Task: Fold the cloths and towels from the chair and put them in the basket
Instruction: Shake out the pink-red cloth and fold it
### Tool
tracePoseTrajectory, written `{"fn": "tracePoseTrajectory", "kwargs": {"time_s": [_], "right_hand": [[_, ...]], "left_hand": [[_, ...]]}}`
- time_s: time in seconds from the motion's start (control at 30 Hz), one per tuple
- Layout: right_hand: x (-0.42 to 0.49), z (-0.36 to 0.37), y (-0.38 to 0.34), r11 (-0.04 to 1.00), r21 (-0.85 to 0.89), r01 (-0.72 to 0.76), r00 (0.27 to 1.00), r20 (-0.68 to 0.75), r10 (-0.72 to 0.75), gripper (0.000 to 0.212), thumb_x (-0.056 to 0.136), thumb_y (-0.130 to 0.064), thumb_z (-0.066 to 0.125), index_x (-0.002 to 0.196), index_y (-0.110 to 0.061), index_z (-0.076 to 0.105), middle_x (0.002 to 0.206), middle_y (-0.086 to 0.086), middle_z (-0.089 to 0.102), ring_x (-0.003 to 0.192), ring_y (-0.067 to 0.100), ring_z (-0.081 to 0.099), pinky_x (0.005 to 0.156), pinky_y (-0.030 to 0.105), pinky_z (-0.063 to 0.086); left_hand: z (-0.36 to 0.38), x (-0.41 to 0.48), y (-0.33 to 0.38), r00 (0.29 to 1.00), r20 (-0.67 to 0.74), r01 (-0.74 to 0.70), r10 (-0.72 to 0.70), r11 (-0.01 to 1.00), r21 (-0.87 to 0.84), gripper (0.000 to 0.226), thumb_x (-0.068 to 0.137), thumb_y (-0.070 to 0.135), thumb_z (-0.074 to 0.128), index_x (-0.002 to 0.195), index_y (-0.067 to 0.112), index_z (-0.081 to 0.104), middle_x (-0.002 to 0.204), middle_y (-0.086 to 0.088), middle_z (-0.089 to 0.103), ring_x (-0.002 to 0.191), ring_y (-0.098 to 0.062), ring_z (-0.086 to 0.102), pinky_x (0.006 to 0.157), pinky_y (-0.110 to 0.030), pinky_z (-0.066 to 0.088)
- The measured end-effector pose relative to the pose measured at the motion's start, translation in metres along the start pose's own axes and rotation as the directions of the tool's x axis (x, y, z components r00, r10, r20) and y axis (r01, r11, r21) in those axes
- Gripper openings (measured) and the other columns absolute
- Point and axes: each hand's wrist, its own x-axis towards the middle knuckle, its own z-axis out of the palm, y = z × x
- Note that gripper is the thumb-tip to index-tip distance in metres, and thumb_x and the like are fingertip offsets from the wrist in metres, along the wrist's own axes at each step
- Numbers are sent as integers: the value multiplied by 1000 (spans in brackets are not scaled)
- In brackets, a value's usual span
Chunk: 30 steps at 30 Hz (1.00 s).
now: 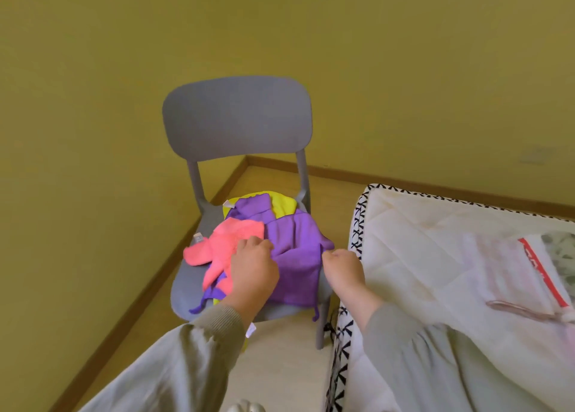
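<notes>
Both left hand [253,265] and right hand [342,268] pinch the purple cloth [297,274] lying on the grey chair [236,119].

The person wears a loose, long-sleeved top in a muted grey-green. The left sleeve [174,368] is soft and baggy and ends in a ribbed knit left cuff [222,321] that sits close at the wrist. The right sleeve [435,368] is of the same fabric, gathered into small folds above the right cuff [378,319]. The left hand [253,270] and right hand [343,270] are bare.
</notes>
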Motion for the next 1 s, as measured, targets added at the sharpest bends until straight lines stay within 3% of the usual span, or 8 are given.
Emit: {"fn": "tracePoseTrajectory", "kwargs": {"time_s": [0.07, 0.27, 0.4, 0.53, 0.63, 0.83, 0.93, 1.0], "right_hand": [[-3, 19, -6, 998, -52, 44, 998, 35, -43, 39, 88, -13, 46, 51, -17, 34, 54, 0, 37, 70, 26, 41, 61, 29, 28], [-9, 51, -17, 993, -84, 87, 993, 93, -79, 31, 88, -14, 45, 58, -19, 40, 65, 1, 47, 75, 23, 46, 64, 25, 32], [-16, 45, -25, 987, -94, 130, 989, 82, -123, 20, 90, -16, 44, 85, -11, 62, 90, 10, 64, 89, 27, 57, 71, 28, 39], [-24, 18, -33, 977, 13, 214, 975, 57, -214, 19, 91, -14, 48, 97, -12, 65, 93, 3, 64, 86, 18, 55, 69, 24, 38], [-33, -16, -48, 958, 77, 277, 960, 19, -279, 22, 91, -11, 47, 105, -12, 64, 95, -2, 60, 86, 11, 51, 68, 20, 32], [-71, -99, -91, 859, 223, 460, 884, -28, -467, 29, 85, 2, 49, 109, -10, 60, 101, -1, 60, 101, 16, 57, 81, 19, 38], [-93, -136, -99, 826, 196, 528, 839, 32, -544, 52, 80, 5, 51, 129, -13, 47, 114, -3, 52, 110, 14, 52, 77, 7, 39], [-108, -153, -99, 836, 173, 521, 842, 58, -537, 78, 76, -6, 67, 143, -18, 30, 124, -2, 44, 115, 14, 49, 86, 15, 43]], "left_hand": [[-1, 0, -19, 993, 23, 110, -115, 981, 161, 30, 90, 16, 43, 118, 18, 54, 119, -4, 52, 111, -27, 45, 82, -36, 39], [3, 6, -39, 947, 163, 251, -275, 956, 153, 24, 92, 9, 48, 112, 15, 59, 114, -7, 63, 105, -28, 61, 67, -31, 41], [-14, 4, -28, 987, -50, 143, -151, 981, -134, 15, 92, 10, 48, 99, 11, 61, 101, -9, 64, 91, -28, 60, 67, -27, 38], [-57, 6, 6, 933, -303, 47, -194, 902, -430, 15, 95, 16, 44, 93, 11, 57, 86, -9, 63, 71, -24, 49, 61, -29, 29], [-94, 4, 35, 893, -400, -62, -205, 826, -561, 15, 97, 21, 45, 91, 11, 55, 79, -4, 62, 72, -25, 50, 61, -31, 28], [-162, -1, 90, 889, -389, -198, -243, 563, -803, 17, 97, 25, 50, 91, 12, 60, 80, 8, 59, 76, -12, 53, 65, -20, 32], [-193, -7, 113, 906, -306, -131, -293, 495, -859, 19, 97, 32, 48, 89, 17, 57, 75, 14, 54, 70, -7, 52, 62, -25, 36], [-208, -13, 127, 912, -245, -85, -328, 433, -897, 21, 98, 31, 46, 87, 16, 55, 72, 13, 52, 66, -6, 49, 56, -23, 35]]}}
